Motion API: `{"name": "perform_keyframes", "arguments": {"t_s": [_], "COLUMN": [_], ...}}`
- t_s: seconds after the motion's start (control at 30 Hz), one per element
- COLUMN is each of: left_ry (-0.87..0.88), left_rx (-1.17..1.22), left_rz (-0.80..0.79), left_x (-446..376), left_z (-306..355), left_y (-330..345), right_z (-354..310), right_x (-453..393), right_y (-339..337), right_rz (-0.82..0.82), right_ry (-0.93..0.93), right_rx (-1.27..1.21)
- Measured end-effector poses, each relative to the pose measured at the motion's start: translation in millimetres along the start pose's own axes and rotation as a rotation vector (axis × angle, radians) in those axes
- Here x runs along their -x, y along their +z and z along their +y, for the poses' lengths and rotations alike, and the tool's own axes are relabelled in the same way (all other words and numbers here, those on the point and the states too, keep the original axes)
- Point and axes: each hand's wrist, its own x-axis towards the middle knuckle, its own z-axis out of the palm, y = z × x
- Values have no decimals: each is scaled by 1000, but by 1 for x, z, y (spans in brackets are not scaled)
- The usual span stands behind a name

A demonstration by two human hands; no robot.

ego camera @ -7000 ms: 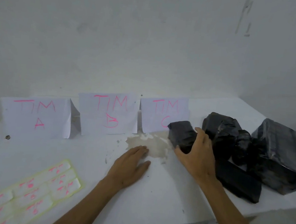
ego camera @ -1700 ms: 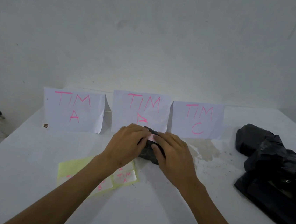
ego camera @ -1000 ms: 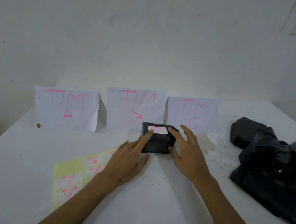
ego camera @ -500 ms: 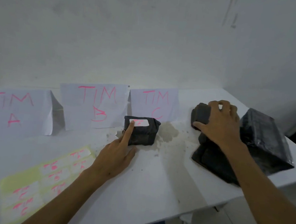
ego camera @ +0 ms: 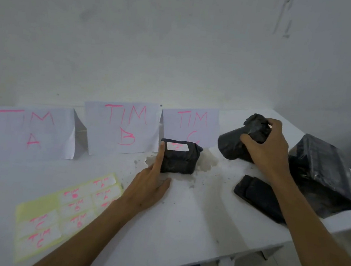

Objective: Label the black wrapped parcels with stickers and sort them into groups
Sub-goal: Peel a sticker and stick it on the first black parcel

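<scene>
Four black parcels on the tabletop [ego camera: 181,231]. One labelled parcel [ego camera: 178,159] at centre, left hand [ego camera: 150,186] flat against its side, fingers straight. Right hand [ego camera: 264,146] grips a lumpy parcel [ego camera: 231,145], upper right. Three signs [ego camera: 121,127] behind; one sticker sheet [ego camera: 62,214], lower left.

**Black parcels and the sticker sheet**

A small labelled parcel [ego camera: 178,160] stands before the TIM C sign, a white sticker [ego camera: 177,147] on top. A lumpy parcel [ego camera: 237,144] is tilted up at right. A flat parcel [ego camera: 256,195] and a large boxy parcel [ego camera: 325,179] lie beside it. The yellow sticker sheet [ego camera: 64,212] lies flat at left.
</scene>
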Motion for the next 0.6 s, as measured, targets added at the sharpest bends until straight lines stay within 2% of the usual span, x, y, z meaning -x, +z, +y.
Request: {"name": "perform_keyframes", "arguments": {"t_s": [0.07,0.17,0.23,0.3,0.47,0.6], "left_ry": [-26,-128,-152,-142,-177,-154], "left_rx": [-4,-107,-206,-261,-318,-340], "left_rz": [18,32,63,72,-43,-34], "left_x": [2,8,15,24,67,95], "left_z": [-3,-9,-16,-29,-78,-105], "left_y": [-6,-25,-43,-57,-84,-98], "right_z": [-16,-23,-23,-23,-33,-49], "right_x": [12,26,36,47,79,102], "right_y": [5,19,33,50,105,146], "right_rz": [-111,-402,-577,-679,-665,-622], "right_ry": [33,73,71,37,-100,-246], "right_rx": [-230,-529,-567,-494,-284,-206]}}
